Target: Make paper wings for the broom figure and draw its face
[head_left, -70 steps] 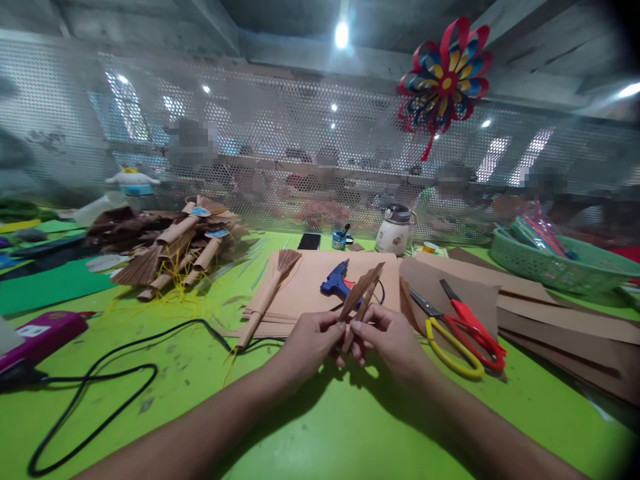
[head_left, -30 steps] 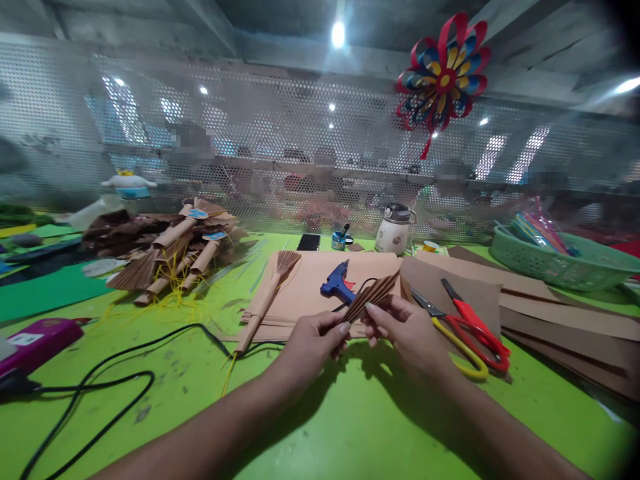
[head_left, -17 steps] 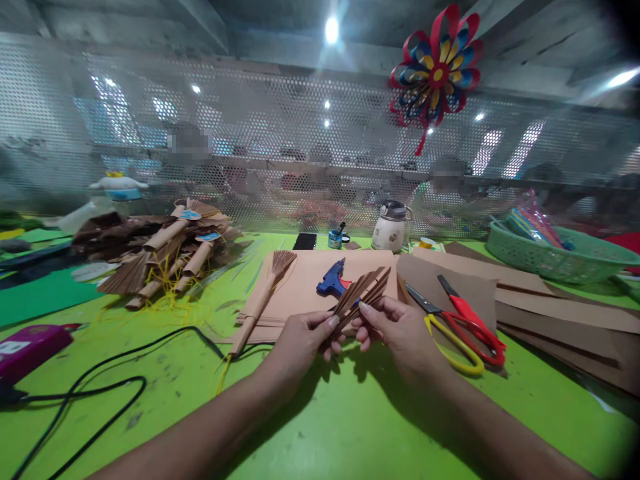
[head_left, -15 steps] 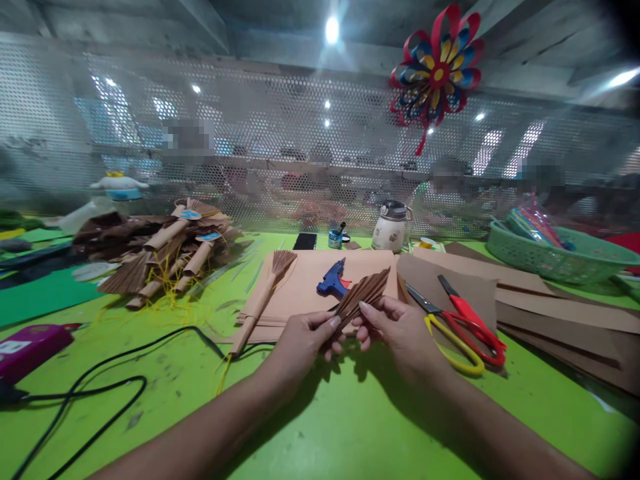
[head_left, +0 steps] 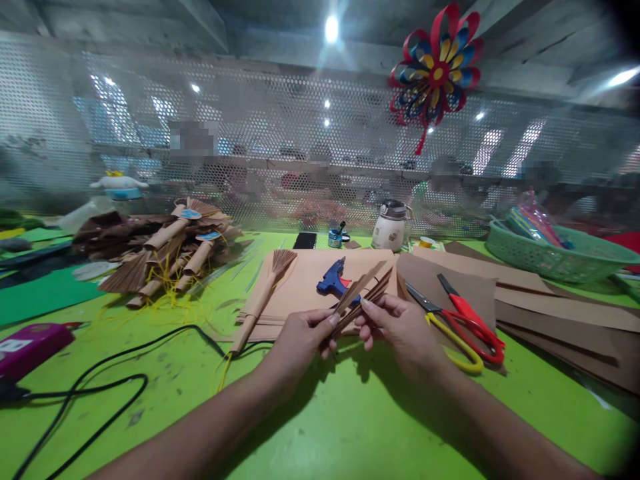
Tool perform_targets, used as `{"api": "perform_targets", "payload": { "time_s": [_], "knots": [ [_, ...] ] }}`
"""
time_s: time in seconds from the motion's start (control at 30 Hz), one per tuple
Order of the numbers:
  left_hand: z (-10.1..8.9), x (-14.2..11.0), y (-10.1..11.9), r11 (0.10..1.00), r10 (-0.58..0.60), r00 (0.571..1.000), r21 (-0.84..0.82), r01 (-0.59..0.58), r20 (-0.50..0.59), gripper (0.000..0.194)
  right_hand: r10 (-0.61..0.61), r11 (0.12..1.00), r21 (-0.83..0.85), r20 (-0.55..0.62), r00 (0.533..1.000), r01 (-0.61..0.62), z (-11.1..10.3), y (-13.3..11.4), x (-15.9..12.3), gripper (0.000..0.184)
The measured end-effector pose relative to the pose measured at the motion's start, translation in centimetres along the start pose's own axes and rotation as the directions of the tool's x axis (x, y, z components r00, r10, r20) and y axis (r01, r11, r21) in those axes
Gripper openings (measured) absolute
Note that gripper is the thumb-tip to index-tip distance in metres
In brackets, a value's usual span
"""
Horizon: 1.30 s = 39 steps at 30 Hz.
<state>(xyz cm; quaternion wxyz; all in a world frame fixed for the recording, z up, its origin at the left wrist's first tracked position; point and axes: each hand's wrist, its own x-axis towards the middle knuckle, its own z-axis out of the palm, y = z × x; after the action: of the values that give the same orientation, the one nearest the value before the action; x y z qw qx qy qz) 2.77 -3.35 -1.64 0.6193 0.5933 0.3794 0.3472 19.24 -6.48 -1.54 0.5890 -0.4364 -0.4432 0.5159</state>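
A pleated strip of brown paper [head_left: 361, 297] is held above the green table, its folds gathered close and slanting up to the right. My left hand [head_left: 320, 331] pinches its lower end between thumb and fingers. Around its right side, my right hand [head_left: 384, 323] closes with the thumb on the pleats. Just behind lies a blue glue gun [head_left: 332, 280] on a stack of tan paper sheets [head_left: 300, 273]. On the left of that stack rests a rolled paper piece with a fanned top [head_left: 265, 300].
Red-handled scissors [head_left: 473, 323] and yellow-handled scissors [head_left: 453, 340] lie right of my hands. A black cable [head_left: 125, 341] loops across the left. Finished paper pieces [head_left: 170, 257] are heaped at the back left. A green basket [head_left: 560, 257] and a jug [head_left: 390, 227] stand behind.
The pleated paper was fanned wider and is now squeezed narrower, with one flat fold standing apart on its left. Both hands stay in nearly the same place.
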Motion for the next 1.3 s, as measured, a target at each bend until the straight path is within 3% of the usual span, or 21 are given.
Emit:
{"api": "perform_targets", "payload": {
  "time_s": [0.3, 0.5, 0.7, 0.9, 1.07, 1.2, 1.3],
  "knots": [
    [0.20, -0.37, 0.23, 0.982, 0.150, 0.989, 0.114, -0.150, 0.008, 0.034, -0.038, 0.999, -0.002, -0.025, 0.999, 0.038, 0.12, 0.44, 0.01, 0.024],
    [0.08, 0.23, -0.38, 0.995, 0.097, 0.993, 0.034, -0.094, -0.066, 0.026, -0.036, 0.999, -0.014, -0.047, 0.998, 0.036, 0.44, 0.43, -0.15, 0.023],
    [-0.05, 0.50, -0.50, 0.995, 0.068, 0.997, -0.074, -0.071, -0.048, 0.030, -0.058, 0.998, -0.027, -0.034, 0.998, 0.057, 0.55, 0.38, -0.46, 0.022],
    [-0.15, 0.25, -0.22, 0.994, 0.101, 0.995, 0.031, -0.101, 0.000, 0.032, -0.055, 0.998, -0.030, -0.022, 0.998, 0.055, 0.29, 0.47, -0.37, 0.022],
    [-0.01, -0.02, 0.03, 0.961, 0.210, 0.977, 0.175, -0.214, 0.045, 0.028, -0.046, 0.999, -0.005, -0.029, 0.998, 0.046, 0.28, 0.56, -0.09, 0.023],
    [0.14, -0.11, 0.34, 0.932, 0.303, 0.953, 0.198, -0.302, 0.028, 0.033, -0.030, 0.999, 0.014, -0.028, 0.999, 0.030, 0.27, 0.48, -0.10, 0.023],
    [0.15, -0.05, 0.32, 0.939, 0.290, 0.957, 0.197, -0.281, -0.018, 0.032, -0.022, 1.000, 0.014, -0.030, 0.999, 0.023, 0.20, 0.47, -0.13, 0.023]
  ]
}}
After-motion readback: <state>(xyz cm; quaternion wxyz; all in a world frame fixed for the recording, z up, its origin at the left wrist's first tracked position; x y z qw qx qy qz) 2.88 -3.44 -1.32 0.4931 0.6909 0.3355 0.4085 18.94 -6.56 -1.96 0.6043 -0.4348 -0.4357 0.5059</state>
